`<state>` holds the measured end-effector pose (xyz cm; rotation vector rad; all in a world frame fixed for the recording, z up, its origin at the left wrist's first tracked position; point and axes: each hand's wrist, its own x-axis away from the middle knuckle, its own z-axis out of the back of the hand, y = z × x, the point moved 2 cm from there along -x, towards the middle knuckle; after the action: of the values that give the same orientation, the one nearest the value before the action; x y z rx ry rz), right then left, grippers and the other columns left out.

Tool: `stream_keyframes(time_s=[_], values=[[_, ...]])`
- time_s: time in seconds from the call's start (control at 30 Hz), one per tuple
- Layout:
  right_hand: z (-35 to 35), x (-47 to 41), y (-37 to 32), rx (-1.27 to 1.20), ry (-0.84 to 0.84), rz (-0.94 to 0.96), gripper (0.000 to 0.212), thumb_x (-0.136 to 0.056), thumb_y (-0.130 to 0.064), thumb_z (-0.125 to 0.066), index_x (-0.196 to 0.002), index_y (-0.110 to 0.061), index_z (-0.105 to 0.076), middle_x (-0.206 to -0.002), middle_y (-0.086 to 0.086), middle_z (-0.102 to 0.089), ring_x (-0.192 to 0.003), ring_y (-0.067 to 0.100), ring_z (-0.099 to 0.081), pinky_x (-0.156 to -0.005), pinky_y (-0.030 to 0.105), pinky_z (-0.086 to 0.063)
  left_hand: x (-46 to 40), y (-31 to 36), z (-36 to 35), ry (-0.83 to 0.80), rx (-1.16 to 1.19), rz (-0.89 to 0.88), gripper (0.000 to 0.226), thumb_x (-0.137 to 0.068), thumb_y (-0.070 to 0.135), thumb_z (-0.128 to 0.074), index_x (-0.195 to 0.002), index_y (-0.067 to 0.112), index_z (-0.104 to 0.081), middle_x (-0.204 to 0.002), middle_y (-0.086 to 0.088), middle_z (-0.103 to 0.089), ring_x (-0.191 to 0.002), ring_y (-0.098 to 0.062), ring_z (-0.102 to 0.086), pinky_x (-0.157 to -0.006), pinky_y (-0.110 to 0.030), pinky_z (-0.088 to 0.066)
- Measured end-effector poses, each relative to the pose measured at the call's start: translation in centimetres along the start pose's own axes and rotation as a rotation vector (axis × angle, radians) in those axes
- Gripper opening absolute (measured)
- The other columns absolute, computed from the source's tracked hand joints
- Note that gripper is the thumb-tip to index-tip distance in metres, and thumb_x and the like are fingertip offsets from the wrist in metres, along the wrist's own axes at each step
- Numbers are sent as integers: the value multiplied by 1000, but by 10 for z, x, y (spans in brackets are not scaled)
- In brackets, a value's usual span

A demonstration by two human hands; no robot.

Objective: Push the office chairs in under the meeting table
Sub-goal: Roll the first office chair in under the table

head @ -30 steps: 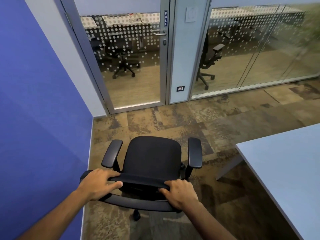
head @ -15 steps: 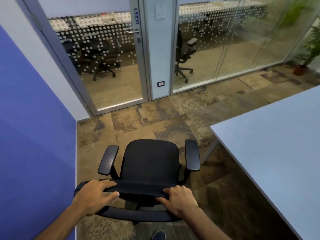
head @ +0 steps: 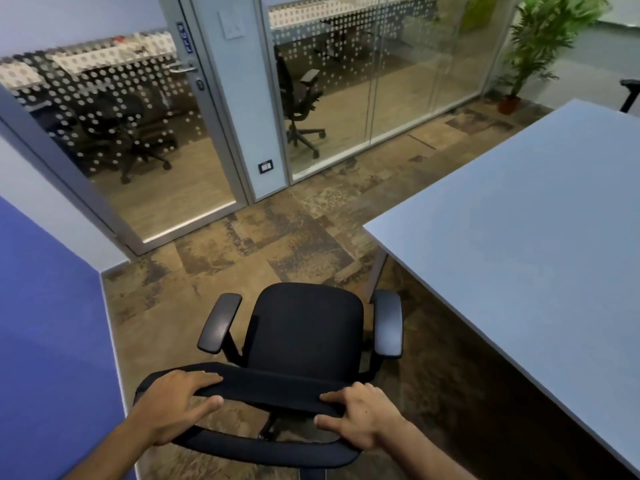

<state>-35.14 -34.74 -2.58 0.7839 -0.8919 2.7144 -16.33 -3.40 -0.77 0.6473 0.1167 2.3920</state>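
Gripping the top edge of the backrest, both hands steer the black office chair [head: 304, 336] from behind: the left hand [head: 173, 407] sits on the left end of the rail and the right hand [head: 363, 415] on the right end. On each, the fingers [head: 204, 378] lie over the top of the padded rail while the thumb tucks beneath it, so both hands are closed around the backrest. A wide two-handed hold like this looks chosen for turning as much as for pushing, since a chair on castors swivels easily and needs a hand at each end to aim it.

That chair stands on the patterned carpet [head: 242, 244], not yet under the worktop [head: 519, 216]. Its seat faces the glass door [head: 114, 133] ahead, while the pale grey worktop lies off to the right, its near corner just beside the chair's right armrest [head: 388, 323]. I judge the chair needs rotating toward the worktop before it can roll in, with the armrests watched against the edge and the leg under the corner.

A blue wall [head: 48, 341] runs close along the left, leaving little room to swing that way. Beyond the glass stand other chairs, outside this room, and a potted plant [head: 540, 39] stands in the far right corner
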Motion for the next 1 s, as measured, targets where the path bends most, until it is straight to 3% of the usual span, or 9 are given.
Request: stream_keyframes(time_s=[0.13,0.27,0.37,0.43,0.57,0.7,0.8,0.9,1.0], values=[[0,8,14,-111,4,-18,90,-72,-99,-33,-136,-42,-59,-129,-7,-70,-119,19,-62,-99,41,-48,-18,25,2,-35,-10,-24,95,-74,96,-15,-139,39,-54,-138,20,-57,-124,-2,-51,-99,-26,-41],[16,5,44,-547,119,-44,59,-91,-76,-49,-93,-23,-74,-91,1,-74,-84,15,-69,-81,43,-54,-63,76,3,-79,-5,-143,94,-74,96,-16,-139,40,-53,-136,23,-57,-119,1,-52,-93,-26,-43],[30,-8,86,-717,334,-181,26,-101,-40,-62,-104,-19,-77,-94,1,-77,-84,15,-75,-84,44,-61,-107,119,2,-72,-12,-251,84,-81,91,-22,-143,40,-48,-143,24,-50,-127,1,-47,-101,-26,-40],[36,-19,120,-738,453,-287,22,-102,-31,-61,-106,-16,-76,-94,2,-76,-84,14,-74,-84,46,-61,-138,149,-1,-59,18,-337,80,-86,85,-25,-148,37,-42,-149,20,-46,-135,-2,-41,-106,-24,-34],[25,-57,199,-683,435,-520,43,-100,-39,-63,-132,-10,-65,-127,10,-70,-118,24,-65,-106,39,-49,-227,214,-24,-58,-33,-563,66,-97,60,-46,-153,25,-37,-153,4,-46,-139,-12,-41,-111,-27,-32],[7,-102,254,-779,466,-634,62,-97,-42,-67,-146,-9,-51,-139,13,-62,-127,27,-58,-108,35,-44,-300,267,-53,-15,4,-657,61,-98,47,-54,-150,18,-42,-151,-2,-48,-139,-18,-42,-112,-35,-35],[-9,-147,297,-971,539,-636,68,-98,-41,-66,-153,-11,-40,-149,10,-52,-134,24,-51,-112,36,-40,-350,294,-101,-10,-4,-714,62,-100,44,-52,-151,13,-38,-155,-6,-42,-144,-20,-33,-116,-34,-26],[-15,-190,327,-1216,563,-543,61,-100,-40,-64,-152,-17,-42,-132,-8,-60,-116,8,-59,-94,21,-47,-394,313,-147,7,-40,-744,64,-104,46,-41,-156,11,-27,-163,-8,-26,-151,-19,-15,-120,-34,-13],[-18,-218,337,-1370,555,-438,34,-104,-38,-56,-129,-18,-66,-107,-4,-78,-102,15,-73,-75,17,-55,-421,319,-186,25,-88,-744,67,-105,48,-34,-158,11,-16,-167,-7,-9,-153,-18,1,-123,-36,-5]])
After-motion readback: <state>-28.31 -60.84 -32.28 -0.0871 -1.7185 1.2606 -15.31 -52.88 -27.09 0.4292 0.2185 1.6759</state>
